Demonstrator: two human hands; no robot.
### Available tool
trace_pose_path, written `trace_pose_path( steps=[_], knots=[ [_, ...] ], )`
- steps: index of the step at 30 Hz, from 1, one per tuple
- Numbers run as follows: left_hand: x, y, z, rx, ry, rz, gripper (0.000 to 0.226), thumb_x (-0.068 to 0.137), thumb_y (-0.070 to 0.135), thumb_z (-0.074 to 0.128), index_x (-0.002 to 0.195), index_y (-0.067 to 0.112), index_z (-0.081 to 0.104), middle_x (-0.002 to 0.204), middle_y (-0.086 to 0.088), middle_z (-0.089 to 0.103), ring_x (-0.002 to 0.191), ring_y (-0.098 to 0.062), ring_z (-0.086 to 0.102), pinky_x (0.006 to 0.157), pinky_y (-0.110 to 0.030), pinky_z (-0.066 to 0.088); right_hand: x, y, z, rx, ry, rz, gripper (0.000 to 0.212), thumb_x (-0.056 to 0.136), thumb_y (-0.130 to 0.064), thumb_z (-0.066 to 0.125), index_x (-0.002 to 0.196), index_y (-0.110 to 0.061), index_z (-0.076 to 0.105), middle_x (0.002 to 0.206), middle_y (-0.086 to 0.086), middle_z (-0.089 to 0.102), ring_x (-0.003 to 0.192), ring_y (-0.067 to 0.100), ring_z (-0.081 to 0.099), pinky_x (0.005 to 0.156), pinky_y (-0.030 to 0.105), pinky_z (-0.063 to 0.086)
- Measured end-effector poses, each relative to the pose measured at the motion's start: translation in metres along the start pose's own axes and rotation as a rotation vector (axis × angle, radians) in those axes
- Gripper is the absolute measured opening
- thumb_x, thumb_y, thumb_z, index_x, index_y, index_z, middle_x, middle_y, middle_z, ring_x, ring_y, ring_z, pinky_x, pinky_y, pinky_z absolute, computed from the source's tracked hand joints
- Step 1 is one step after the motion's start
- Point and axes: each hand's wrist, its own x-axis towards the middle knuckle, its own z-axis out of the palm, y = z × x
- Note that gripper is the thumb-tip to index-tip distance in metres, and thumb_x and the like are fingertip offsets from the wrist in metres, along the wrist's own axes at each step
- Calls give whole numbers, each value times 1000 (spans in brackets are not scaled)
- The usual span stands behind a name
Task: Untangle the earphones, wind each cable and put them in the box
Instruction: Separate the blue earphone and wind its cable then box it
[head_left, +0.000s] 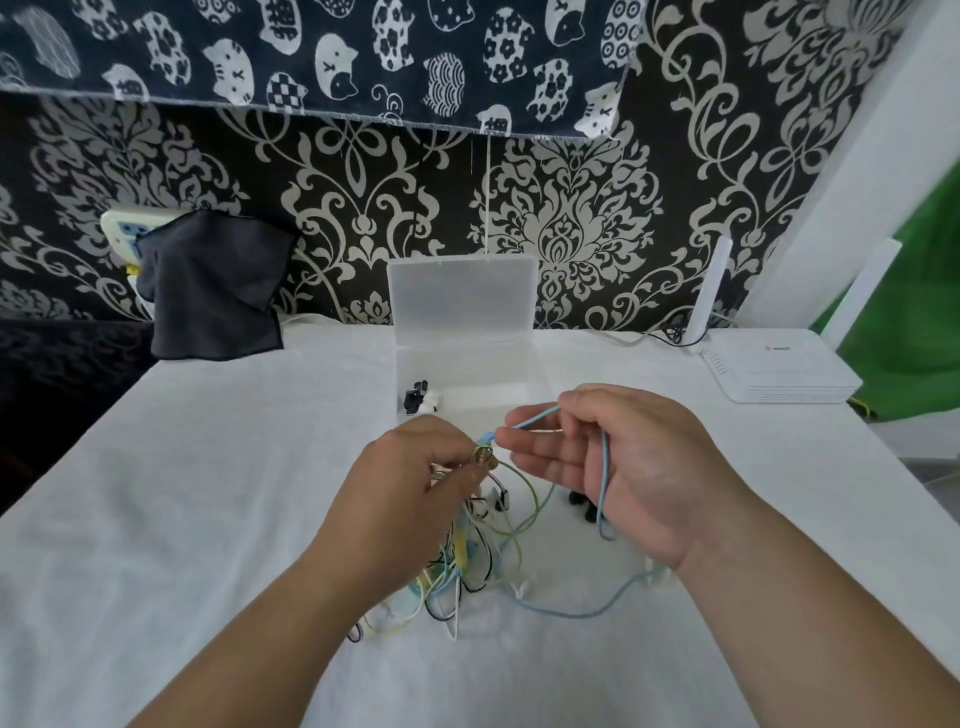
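My left hand (415, 483) pinches the earphone tangle (467, 566), perhaps at its plugs; my right hand (634, 467) pinches a blue cable (601, 493). An open clear box (462, 301) stands behind them, a router (779, 374) far right.

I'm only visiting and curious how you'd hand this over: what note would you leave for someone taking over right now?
Left hand: pinches the metal plugs atop the tangle.
Right hand: pinches the blue cable, which runs down past the palm onto the white cloth.
Box: open, behind the hands; a small black-and-white item lies in its front left corner.
Done: blue cable partly drawn out of the tangle; nothing wound in view.
Left: free, wind and box each cable.
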Motion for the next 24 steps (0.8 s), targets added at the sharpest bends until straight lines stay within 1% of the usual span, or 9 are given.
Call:
trace_pose_path(
  steps=[4, 7, 11, 14, 16, 18, 20, 22, 24],
  knots=[
    [-1, -2, -3, 20, -144, -17, 18, 96, 26, 62, 86, 33, 75, 93, 19, 68, 85, -5, 65, 76, -23, 50, 5, 3, -2, 28, 101, -68, 33, 93, 7, 39, 64, -7, 42, 100, 28, 72, 91, 39, 74, 87, 44, 59],
    [-1, -11, -10, 213, -280, -11, 23, 100, 35, 51, 86, 28, 68, 93, 15, 63, 82, -4, 60, 77, -27, 48, 8, -2, -11, -118, 195, -82, 39, 85, 8, 40, 50, -9, 47, 91, 22, 74, 80, 34, 75, 81, 42, 57],
    [-1, -20, -21, 264, -348, 7, 37, 94, 55, 50, 78, 24, 66, 94, 12, 63, 82, -6, 61, 76, -25, 48, 13, -1, -34, -811, 274, 66, 24, 74, -5, 49, 54, -4, 61, 64, 11, 72, 64, 33, 71, 65, 37, 51],
    [-3, -15, -21, 169, -330, -15, 64, 87, 76, 40, 69, 21, 69, 86, 10, 68, 79, -5, 64, 72, -22, 48, 15, 7, -43, -1343, 193, 157, 32, 79, -17, 58, 54, -6, 41, 44, 1, 38, 44, 24, 38, 50, 27, 27],
    [-2, -14, -19, 132, -324, -33, 78, 83, 83, 29, 74, 19, 73, 82, 6, 72, 78, -8, 66, 75, -30, 51, 17, 13, -41, -1523, 217, 123, 43, 87, -27, 60, 55, -14, 34, 46, -3, 32, 44, 19, 32, 47, 28, 24],
    [-3, -14, -17, 51, -337, -62, 86, 77, 86, 31, 79, 12, 74, 80, -1, 75, 79, -16, 70, 79, -38, 54, 19, 16, -35, -1570, 260, -37, 36, 93, -31, 56, 63, -14, 49, 60, -3, 48, 56, 18, 47, 53, 31, 37],
    [-4, -14, -16, -41, -359, -77, 85, 75, 85, 42, 80, 6, 74, 81, -11, 74, 79, -26, 71, 80, -41, 55, 22, 20, -28, -1433, 236, -232, 16, 97, -23, 53, 91, -16, 66, 93, -5, 64, 88, 16, 61, 77, 32, 50],
    [-5, -13, -15, -95, -370, -85, 68, 76, 73, 49, 81, 12, 77, 79, -10, 75, 80, -30, 71, 81, -44, 56, 21, 22, -19, -1340, 61, -299, 29, 97, -14, 54, 123, -24, 62, 124, -11, 59, 115, 9, 55, 98, 25, 44],
    [-5, -13, -15, -123, -370, -100, 56, 76, 68, 51, 81, 21, 80, 79, -15, 74, 82, -39, 69, 81, -49, 55, 22, 29, -14, -1386, -123, -223, 46, 96, -9, 54, 137, -29, 53, 135, -14, 53, 125, 7, 49, 103, 23, 38]
  ],
)
